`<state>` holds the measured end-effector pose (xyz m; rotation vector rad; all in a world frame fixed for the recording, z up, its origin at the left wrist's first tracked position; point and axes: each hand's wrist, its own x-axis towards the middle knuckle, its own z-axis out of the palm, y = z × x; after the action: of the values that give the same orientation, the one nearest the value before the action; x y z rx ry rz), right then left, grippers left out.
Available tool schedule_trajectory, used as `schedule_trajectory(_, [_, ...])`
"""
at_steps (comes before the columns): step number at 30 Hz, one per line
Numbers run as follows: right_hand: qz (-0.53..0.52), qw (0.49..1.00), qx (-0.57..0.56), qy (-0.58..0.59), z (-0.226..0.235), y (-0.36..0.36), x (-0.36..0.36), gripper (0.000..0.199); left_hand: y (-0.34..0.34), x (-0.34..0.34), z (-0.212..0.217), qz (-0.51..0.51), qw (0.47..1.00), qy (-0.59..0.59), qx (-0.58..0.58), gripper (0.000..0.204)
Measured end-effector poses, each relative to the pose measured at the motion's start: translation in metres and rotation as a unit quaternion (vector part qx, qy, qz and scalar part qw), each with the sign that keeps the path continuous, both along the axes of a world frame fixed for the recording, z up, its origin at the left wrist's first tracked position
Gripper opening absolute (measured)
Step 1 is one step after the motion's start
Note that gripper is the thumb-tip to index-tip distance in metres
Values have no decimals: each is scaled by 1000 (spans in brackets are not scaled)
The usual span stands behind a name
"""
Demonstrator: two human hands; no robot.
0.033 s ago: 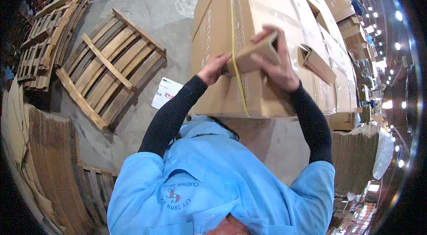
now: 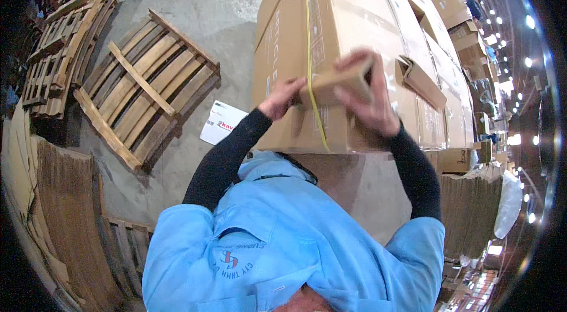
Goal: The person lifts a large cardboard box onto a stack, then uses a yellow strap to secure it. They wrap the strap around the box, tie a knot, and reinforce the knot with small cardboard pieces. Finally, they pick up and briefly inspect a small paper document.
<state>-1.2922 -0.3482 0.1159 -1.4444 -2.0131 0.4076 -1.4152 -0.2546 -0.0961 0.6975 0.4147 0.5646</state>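
A tall brown carton (image 2: 286, 34) stands in front of me, with a yellow strap (image 2: 308, 22) running down over it. At the strap, my left hand (image 2: 282, 99) is closed, its fingertips pinching the band beside the end of a folded cardboard edge protector (image 2: 336, 83). The protector lies across the carton's edge, behind the strap. My right hand (image 2: 375, 102), blurred by motion, wraps around the protector's other end. A second folded edge protector (image 2: 420, 84) rests on the carton tops to the right.
On the concrete floor to the left lies a wooden pallet (image 2: 147, 87), with stacked pallets (image 2: 56, 64) beyond it. A white printed sheet (image 2: 221, 123) is near the carton. Flat cardboard stacks (image 2: 71, 217) stand at lower left, another stack (image 2: 472, 211) at right.
My right hand and the edge protector have shifted slightly toward me. My left hand stays at the strap.
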Motion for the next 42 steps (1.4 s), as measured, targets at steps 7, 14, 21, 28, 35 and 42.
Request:
schedule_trajectory(7, [96,988,107,53,-32,-105,-23,57,-46,-13,18,217,962,23,163,28])
schedule_trajectory(14, [228,964,-77,109,8,-70,25,53,-116,-28,19,306,949,65,32,35])
schedule_trajectory(21, [293,926,-216,102,32,-44,35,53,-160,-15,6,306,947,95,-8,32])
schedule_trajectory(28, [388,874,-260,136,30,-20,36,48,-185,-39,17,228,958,166,45,41])
schedule_trajectory(35, [409,883,-160,164,4,-22,34,56,-166,-93,82,67,845,385,366,37])
schedule_trajectory(42, [357,876,-205,253,-1,-38,20,66,-113,13,60,393,720,-84,565,66])
